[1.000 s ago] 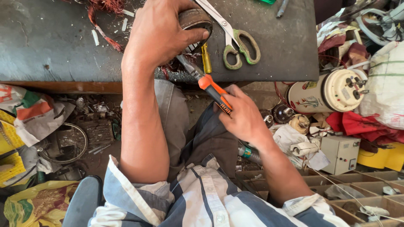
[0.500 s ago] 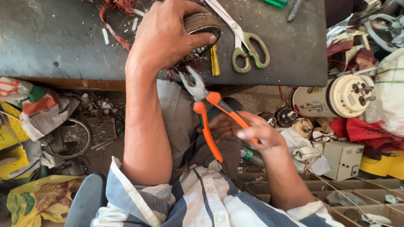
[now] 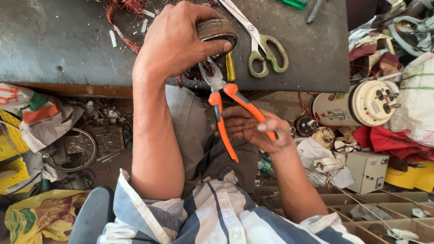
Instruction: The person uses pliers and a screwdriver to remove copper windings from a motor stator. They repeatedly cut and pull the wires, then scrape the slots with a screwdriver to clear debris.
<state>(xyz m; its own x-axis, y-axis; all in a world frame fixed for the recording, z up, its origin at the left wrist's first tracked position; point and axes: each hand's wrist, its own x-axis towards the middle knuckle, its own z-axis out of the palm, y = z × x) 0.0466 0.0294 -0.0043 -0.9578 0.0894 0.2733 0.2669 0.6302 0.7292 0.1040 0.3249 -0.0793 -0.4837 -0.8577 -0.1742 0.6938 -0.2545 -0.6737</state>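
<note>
So your left hand (image 3: 181, 43) is clamping down over the round motor winding (image 3: 218, 32) at the near edge of the dark workbench (image 3: 54, 45); keep it pinned flat so it isn't rolling; your right hand (image 3: 253, 129) is gripping the orange-handled pliers (image 3: 224, 97) with handles spread, nose up in the copper wire under the winding; I'd be biting one strand squarely before squeezing; the green-handled scissors (image 3: 266, 54) are lying just right.
</note>
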